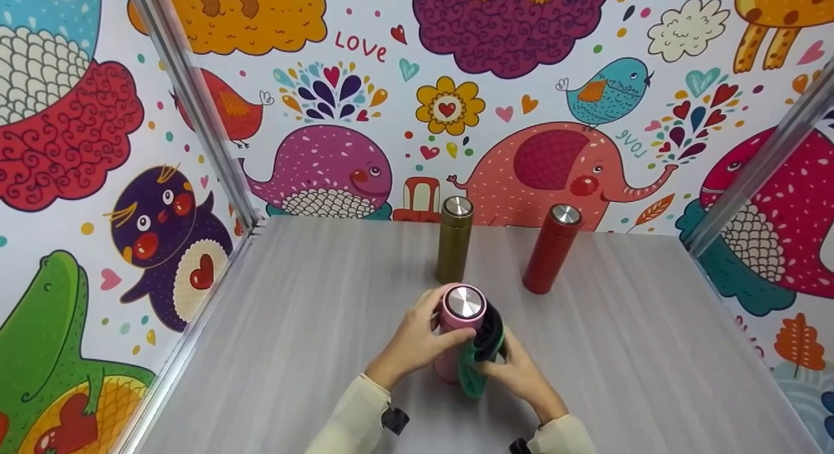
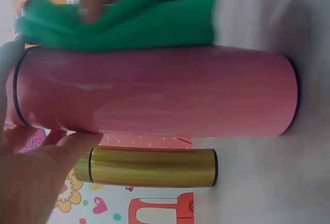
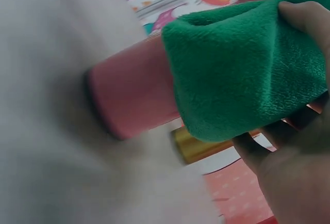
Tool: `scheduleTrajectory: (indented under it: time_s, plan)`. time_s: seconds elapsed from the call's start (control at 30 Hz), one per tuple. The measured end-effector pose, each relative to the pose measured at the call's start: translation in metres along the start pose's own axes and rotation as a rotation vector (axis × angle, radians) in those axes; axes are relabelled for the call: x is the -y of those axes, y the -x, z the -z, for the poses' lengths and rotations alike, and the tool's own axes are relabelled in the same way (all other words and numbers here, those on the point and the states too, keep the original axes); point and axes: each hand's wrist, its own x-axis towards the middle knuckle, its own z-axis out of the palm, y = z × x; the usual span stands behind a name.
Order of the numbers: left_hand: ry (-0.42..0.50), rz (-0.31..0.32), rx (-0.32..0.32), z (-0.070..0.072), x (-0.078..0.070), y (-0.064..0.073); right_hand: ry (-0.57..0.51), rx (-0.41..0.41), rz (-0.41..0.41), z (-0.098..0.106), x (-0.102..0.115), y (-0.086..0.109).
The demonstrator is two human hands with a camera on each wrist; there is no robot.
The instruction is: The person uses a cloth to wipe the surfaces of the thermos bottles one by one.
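A pink thermos bottle with a shiny steel top stands upright on the table before me. My left hand grips it near the lid, thumb across the front and fingers round the far side. In my right hand is a folded green cloth, pinched between thumb and fingers and held along the bottle's right side. The cloth looks partly black near its top in the head view. The bottle's lower body shows bare in the left wrist view.
Behind the pink bottle stands an olive-gold thermos. A red thermos stands to its right. The grey wood-grain table ends at walls printed with cartoon animals, with metal posts at the corners.
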Motion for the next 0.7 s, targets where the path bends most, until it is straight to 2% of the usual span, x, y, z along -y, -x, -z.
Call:
scheduleTrajectory:
  time_s: [0.13, 0.23, 0.4, 0.6, 0.7]
  plan:
    - [0.011, 0.029, -0.018, -0.001, 0.003, 0.001, 0.021, 0.017, -0.128, -0.006, -0.021, 0.008]
    - [0.025, 0.052, -0.027, -0.001, 0.005, 0.001, 0.037, 0.016, -0.177, -0.008, -0.029, 0.012]
    - [0.056, 0.056, -0.038, 0.0, 0.008, 0.001, 0.035, -0.023, -0.104, -0.009, -0.028, 0.012]
    - [0.038, -0.019, -0.046, 0.0, 0.012, 0.002, 0.011, -0.09, -0.079, -0.006, -0.012, 0.008]
    - [-0.005, -0.051, -0.064, 0.0, 0.014, 0.003, 0.025, -0.092, -0.024, -0.002, 0.0, 0.003]
